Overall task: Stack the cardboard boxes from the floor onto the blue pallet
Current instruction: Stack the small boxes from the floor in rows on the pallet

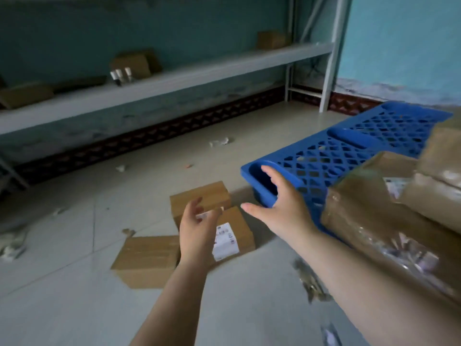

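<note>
There is one view only, from a wide-angle camera worn on the person's head. It looks forward and steeply down at the floor (74,283), tilted so the shelf rack (174,78) along the far wall slants across the top. Both forearms reach in from the bottom edge, close to the lens. The blue pallet (324,156) runs off the right side; straight lines bow toward the frame edges.

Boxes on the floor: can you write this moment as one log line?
step: reaching | left hand: open, empty | right hand: open, empty | floor boxes: three | pallet: some boxes loaded
</note>
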Action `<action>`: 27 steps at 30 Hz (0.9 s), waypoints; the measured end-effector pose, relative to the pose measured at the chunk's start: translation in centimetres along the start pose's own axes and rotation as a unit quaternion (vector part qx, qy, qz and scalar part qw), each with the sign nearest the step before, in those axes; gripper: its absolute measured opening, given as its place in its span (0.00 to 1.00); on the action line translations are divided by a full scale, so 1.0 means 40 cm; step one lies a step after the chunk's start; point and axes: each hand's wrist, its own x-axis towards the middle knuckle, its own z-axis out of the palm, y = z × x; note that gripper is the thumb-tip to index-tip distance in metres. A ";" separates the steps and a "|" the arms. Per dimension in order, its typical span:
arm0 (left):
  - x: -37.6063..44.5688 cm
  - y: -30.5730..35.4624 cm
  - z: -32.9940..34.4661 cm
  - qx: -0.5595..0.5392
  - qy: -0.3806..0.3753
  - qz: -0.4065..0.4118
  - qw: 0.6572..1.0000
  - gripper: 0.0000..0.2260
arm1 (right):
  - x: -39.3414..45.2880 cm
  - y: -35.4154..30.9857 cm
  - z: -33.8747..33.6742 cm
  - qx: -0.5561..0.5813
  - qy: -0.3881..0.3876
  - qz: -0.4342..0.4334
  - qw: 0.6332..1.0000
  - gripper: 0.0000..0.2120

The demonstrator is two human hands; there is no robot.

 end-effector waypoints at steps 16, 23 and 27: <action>0.186 -0.345 -0.242 -0.085 0.171 -0.304 0.933 0.36 | 0.082 0.140 0.624 -0.089 -0.293 0.117 0.945 0.36; 0.164 -0.362 -0.188 -0.153 0.187 -0.321 0.916 0.16 | 0.057 0.189 0.645 -0.153 -0.289 0.157 0.932 0.24; 0.102 -0.342 -0.160 -0.141 0.176 -0.287 0.931 0.13 | 0.008 0.174 0.569 -0.019 -0.252 0.217 0.943 0.21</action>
